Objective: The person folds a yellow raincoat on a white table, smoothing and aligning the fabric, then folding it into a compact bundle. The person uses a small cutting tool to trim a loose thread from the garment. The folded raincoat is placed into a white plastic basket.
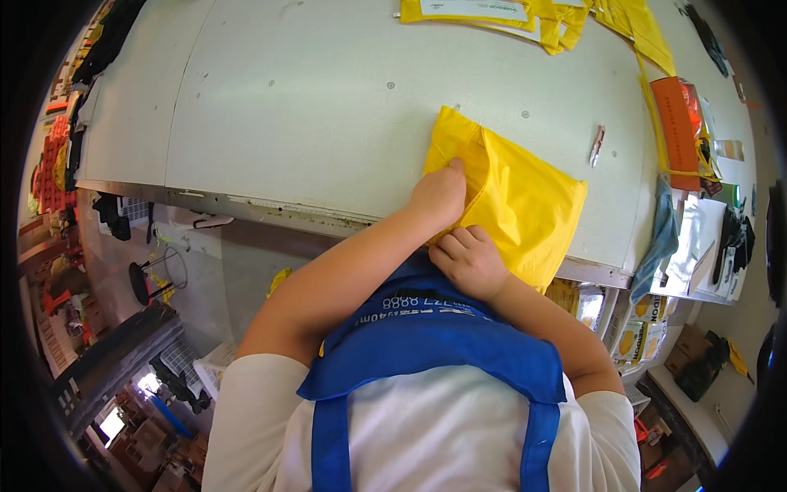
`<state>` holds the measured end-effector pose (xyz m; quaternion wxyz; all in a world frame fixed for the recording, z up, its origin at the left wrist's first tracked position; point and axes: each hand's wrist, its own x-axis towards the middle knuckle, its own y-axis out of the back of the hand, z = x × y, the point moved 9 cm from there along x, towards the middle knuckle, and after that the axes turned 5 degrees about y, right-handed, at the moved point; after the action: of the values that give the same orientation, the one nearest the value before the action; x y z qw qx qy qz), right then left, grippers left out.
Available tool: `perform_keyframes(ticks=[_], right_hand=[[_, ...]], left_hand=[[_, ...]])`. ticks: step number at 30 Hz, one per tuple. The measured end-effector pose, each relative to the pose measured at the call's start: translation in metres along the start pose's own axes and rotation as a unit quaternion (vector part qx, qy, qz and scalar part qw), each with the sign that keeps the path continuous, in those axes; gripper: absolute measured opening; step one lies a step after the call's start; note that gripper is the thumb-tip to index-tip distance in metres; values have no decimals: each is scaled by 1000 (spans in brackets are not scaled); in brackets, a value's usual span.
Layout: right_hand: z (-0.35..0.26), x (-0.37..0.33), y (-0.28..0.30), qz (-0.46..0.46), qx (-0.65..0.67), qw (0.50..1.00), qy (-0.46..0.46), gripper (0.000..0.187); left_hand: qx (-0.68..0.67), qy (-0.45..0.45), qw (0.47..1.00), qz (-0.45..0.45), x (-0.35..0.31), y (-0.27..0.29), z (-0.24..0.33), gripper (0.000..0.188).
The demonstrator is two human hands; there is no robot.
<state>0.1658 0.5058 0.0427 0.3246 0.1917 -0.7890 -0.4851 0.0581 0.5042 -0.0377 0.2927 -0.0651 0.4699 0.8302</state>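
Observation:
A flat, folded yellow piece of smooth, shiny fabric (529, 205) lies at the near edge of the white worktable (311, 107), right in front of me. Its near right corner hangs slightly over the table edge. My left hand (441, 197) is closed on the left side of the yellow fabric, its fingertips partly hidden in a fold. Just below it, my right hand (471, 261) has its fingers curled at the fabric's near left edge. What lies beneath those fingers is hidden. Whether the piece is a garment or a bag, I cannot tell.
More yellow packets with white labels (475, 10) lie at the far side. A pen (597, 146) rests right of the fabric. Beyond it stand an orange box (677, 131) and a hanging blue-grey cloth (656, 238). A metal strip (270, 209) edges the table.

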Motion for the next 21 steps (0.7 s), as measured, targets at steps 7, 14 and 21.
perform_keyframes(ticks=[7,14,21], right_hand=[[11,4,22,59,-11,995,-76,10],[27,15,36,71,-8,984,-163,11],[34,28,21,111,22,979,-170,12]], left_hand=[[-53,-1,999,13,-5,5,-8,19],[-155,-107,972,142,-115,65,-11,12],[-119,-108,957,241,-101,40,-31,15]])
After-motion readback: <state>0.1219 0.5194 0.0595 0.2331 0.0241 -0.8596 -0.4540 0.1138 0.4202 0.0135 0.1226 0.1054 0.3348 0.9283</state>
